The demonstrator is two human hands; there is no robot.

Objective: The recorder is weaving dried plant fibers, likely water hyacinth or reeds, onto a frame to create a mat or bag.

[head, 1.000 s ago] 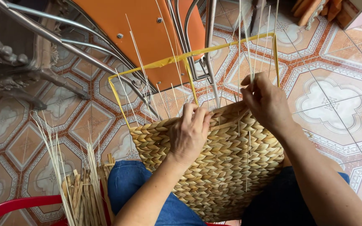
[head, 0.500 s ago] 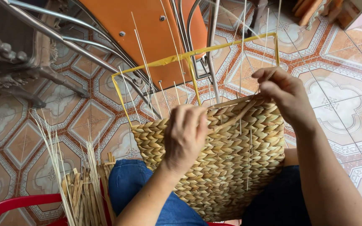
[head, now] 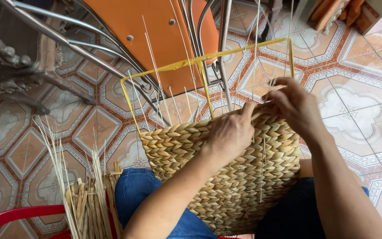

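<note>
Head view: the weaving of the basket (head: 239,177) wall is under way at its top row. The left hand (head: 231,132) presses flat, fingers together, on the rim at centre. The right hand (head: 295,104), at 2 o'clock, pinches a straw strand (head: 261,113). Next the strand likely needs threading between the upright ribs (head: 155,71). The basket rests on the lap, tightly braided, golden, on a yellow wire frame (head: 200,59).
</note>
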